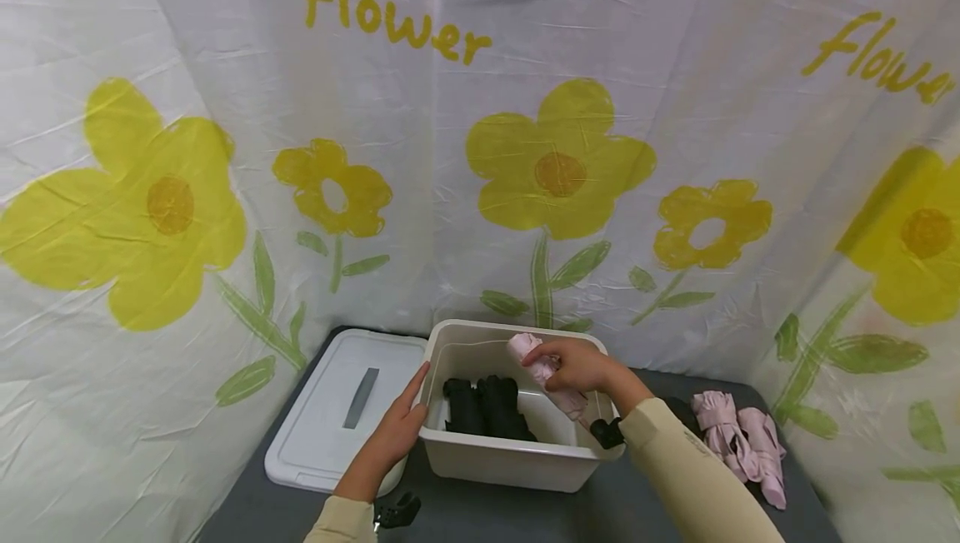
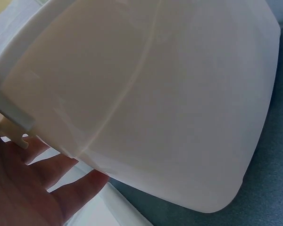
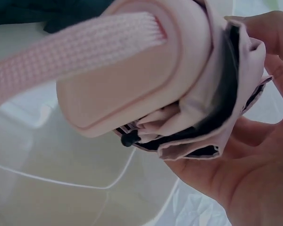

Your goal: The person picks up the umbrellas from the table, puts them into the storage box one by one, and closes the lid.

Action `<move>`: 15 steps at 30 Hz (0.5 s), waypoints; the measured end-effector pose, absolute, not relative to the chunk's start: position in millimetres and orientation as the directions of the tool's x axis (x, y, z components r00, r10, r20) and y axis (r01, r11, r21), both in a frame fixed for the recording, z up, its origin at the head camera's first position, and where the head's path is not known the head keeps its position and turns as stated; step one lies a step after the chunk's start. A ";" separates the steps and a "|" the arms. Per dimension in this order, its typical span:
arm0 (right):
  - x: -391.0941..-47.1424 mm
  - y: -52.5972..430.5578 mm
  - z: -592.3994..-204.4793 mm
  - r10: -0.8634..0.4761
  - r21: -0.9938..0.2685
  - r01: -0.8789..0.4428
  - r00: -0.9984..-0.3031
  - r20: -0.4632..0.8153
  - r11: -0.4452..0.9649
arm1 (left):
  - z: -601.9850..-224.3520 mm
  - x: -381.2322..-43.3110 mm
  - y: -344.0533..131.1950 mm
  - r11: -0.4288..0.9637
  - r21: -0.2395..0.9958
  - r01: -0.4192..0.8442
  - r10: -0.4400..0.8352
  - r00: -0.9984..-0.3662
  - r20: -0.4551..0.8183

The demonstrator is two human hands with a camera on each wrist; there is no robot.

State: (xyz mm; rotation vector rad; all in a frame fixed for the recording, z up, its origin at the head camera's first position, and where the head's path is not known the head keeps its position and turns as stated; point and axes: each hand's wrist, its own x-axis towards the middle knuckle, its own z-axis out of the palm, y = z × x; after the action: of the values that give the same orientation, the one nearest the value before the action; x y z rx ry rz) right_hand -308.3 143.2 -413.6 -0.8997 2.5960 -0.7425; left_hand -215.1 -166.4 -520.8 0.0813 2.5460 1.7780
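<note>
My right hand (image 1: 577, 366) grips a folded pink umbrella (image 1: 551, 385) over the right part of a beige plastic box (image 1: 510, 458). In the right wrist view the umbrella's pale pink end cap (image 3: 132, 84) with its woven strap faces the camera, and loose pink fabric bunches between thumb and fingers. Two black folded umbrellas (image 1: 491, 410) lie side by side inside the box, at its left. Against the box's left side rests my left hand (image 1: 397, 433), fingers extended along the wall. Its fingers (image 2: 80, 193) touch the outer surface in the left wrist view.
A white lid (image 1: 322, 410) with a grey handle lies left of the box. Two more folded pink umbrellas (image 1: 742, 443) lie at the right of the dark grey table (image 1: 510, 518), beside something black partly hidden by the right arm. A flower-printed curtain (image 1: 420, 260) hangs behind.
</note>
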 end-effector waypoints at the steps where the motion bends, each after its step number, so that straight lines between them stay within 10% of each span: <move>1: -309.2 142.2 -414.3 -0.640 -0.553 -0.488 -0.760 -0.112 0.676 | -520.2 -214.8 -166.6 0.339 0.941 0.022 0.063 -0.998 0.000; 15: -322.5 129.9 -433.6 -0.587 -0.623 -0.328 -0.764 -0.268 0.711 | -524.2 -217.0 -166.3 0.327 0.945 0.022 0.049 -0.999 0.006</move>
State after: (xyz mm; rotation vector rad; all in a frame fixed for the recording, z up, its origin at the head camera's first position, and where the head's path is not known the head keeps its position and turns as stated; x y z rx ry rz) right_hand -322.5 129.9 -433.6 -0.7024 2.4639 -0.7758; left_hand -217.0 -166.3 -524.2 0.0675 2.5397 1.8075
